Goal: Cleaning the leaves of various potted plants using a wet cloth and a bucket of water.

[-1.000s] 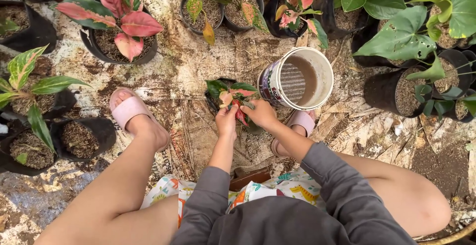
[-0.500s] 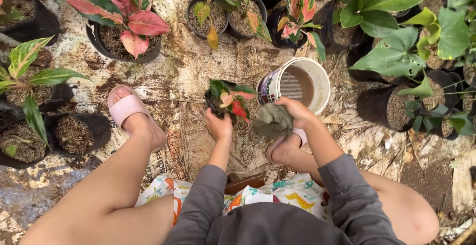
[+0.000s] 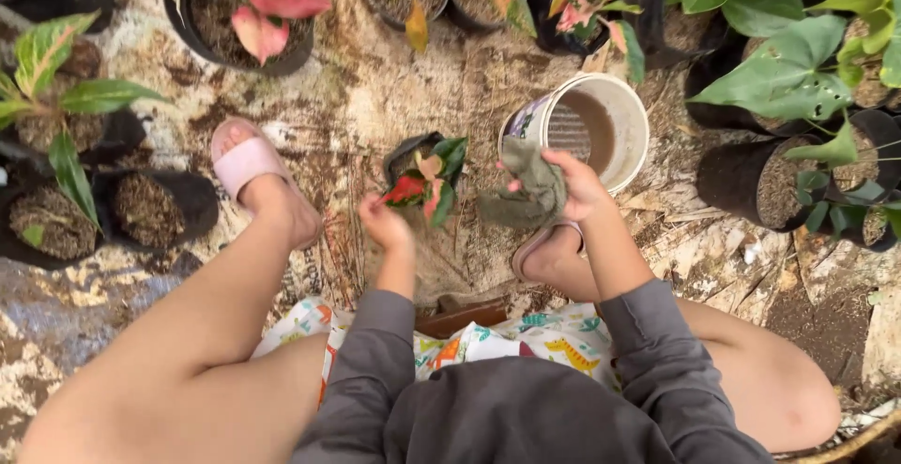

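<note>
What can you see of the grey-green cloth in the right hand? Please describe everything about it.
The cloth is dull grey-green, soft and crumpled, and may be damp, though I cannot be sure. It hangs in loose folds from the right hand, whose fingers pinch its upper part. It is lifted off the ground, just beside the rim of the white bucket and to the right of the small potted plant, without touching that plant.

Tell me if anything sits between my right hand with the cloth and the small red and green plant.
Nothing visible does. The right hand holds the grey-green cloth up beside the white bucket, and only bare ground sheet shows in the gap to the small plant. The left hand is at the plant's near side.
</note>
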